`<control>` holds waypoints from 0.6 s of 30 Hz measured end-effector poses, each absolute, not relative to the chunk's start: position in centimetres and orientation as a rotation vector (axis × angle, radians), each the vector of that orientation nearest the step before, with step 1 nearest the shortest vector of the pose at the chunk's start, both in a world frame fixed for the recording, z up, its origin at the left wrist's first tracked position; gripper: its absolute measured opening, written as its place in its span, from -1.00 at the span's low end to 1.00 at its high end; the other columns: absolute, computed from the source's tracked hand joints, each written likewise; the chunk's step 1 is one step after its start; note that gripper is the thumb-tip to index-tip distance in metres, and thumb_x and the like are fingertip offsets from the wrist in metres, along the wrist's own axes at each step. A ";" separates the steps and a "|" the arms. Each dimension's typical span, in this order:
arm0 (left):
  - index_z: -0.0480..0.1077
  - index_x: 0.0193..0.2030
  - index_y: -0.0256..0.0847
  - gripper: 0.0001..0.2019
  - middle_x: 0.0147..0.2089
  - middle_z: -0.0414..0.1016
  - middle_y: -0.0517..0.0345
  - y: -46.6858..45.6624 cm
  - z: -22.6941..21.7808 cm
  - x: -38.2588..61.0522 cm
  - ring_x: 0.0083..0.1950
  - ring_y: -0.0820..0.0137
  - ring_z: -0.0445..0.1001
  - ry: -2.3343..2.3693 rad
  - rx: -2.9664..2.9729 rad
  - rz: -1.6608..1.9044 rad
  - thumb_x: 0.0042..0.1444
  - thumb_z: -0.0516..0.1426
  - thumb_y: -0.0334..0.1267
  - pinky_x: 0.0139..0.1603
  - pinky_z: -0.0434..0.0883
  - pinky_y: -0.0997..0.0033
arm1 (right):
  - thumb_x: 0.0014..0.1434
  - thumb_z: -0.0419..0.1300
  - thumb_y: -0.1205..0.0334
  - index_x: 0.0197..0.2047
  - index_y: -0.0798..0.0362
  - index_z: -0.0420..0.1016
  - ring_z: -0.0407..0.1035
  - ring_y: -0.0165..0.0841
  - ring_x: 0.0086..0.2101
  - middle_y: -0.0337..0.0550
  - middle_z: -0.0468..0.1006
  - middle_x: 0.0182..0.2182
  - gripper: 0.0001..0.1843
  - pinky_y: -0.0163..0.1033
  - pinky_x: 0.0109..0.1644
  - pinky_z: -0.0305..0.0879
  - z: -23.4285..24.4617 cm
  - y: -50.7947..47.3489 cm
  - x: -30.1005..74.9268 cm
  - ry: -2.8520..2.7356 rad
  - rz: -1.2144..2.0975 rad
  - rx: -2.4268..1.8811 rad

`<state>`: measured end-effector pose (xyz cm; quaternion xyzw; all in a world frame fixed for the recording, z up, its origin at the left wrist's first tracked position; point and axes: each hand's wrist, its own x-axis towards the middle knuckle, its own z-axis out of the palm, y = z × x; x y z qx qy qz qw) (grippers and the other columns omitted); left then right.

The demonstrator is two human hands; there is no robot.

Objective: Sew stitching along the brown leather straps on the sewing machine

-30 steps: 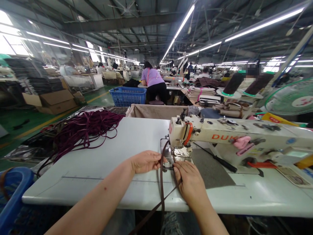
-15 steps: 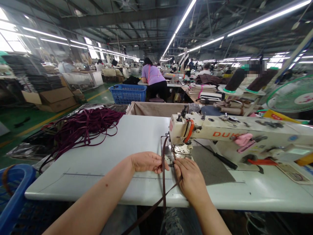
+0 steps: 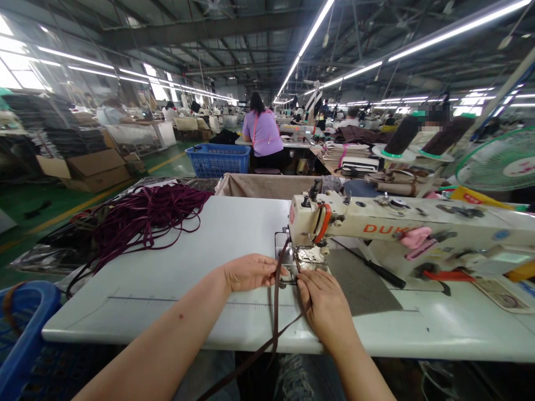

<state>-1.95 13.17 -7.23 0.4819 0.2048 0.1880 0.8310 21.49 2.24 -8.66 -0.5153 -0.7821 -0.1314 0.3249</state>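
Observation:
A narrow dark maroon strap (image 3: 276,312) runs from the needle area of the sewing machine (image 3: 334,220) toward me and drops over the table's front edge. My left hand (image 3: 253,272) pinches it just left of the metal needle plate (image 3: 286,257). At the front of the plate, my right hand (image 3: 324,298) has its fingers pressed together and down on the strap's other length, which slants out from beneath it to the lower left. The fingertips of the right hand partly hide that length. The two lengths cross near the table edge.
A tangled heap of maroon straps (image 3: 154,214) lies at the table's left. A black-handled tool (image 3: 384,274) rests by the machine on a grey sheet (image 3: 359,287). A blue basket (image 3: 29,312) stands at lower left, a fan (image 3: 501,161) at right. Ahead, a person in purple (image 3: 262,133) sits.
My left hand has risen slightly, and the strap in it has shifted a little left. My right hand stays in place. The person ahead has straightened up.

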 end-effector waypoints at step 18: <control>0.66 -0.05 -0.36 -0.61 -0.14 0.57 -0.10 13.3 -7.8 -1.6 -0.22 0.42 0.40 0.461 0.964 0.425 0.09 0.46 -0.11 -0.18 0.27 0.43 | 0.54 0.01 0.22 -0.01 0.06 0.63 0.57 -0.28 -0.03 -0.10 0.70 -0.06 -0.66 -0.05 0.28 0.32 -8.5 2.3 21.4 -2.056 -0.376 -1.356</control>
